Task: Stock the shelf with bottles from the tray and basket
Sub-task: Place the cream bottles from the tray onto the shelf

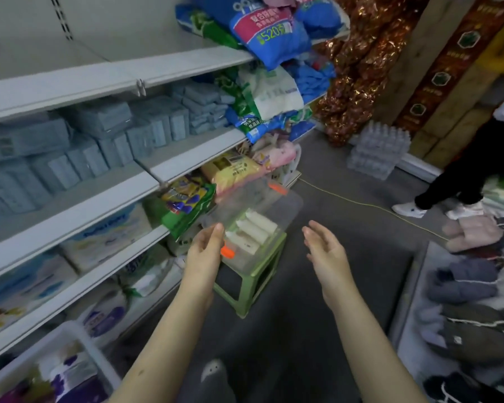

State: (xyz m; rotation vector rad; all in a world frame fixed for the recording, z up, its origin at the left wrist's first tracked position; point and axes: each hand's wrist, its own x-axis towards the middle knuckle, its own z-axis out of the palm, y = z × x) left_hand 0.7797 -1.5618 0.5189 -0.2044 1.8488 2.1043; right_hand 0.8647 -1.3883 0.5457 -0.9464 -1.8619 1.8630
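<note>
A clear plastic tray with orange clips stands on a green stool in the aisle. Three white bottles lie side by side inside it. My left hand reaches to the tray's near left corner with fingers straight, close to an orange clip; whether it touches the tray is unclear. My right hand hovers open to the right of the tray, holding nothing. The grey shelf runs along the left, packed with goods.
A white basket with packets sits low at the bottom left. Cases of bottled water are stacked at the far wall. A person's legs stand at the right. Slippers fill a display on the right. A yellow cord crosses the floor.
</note>
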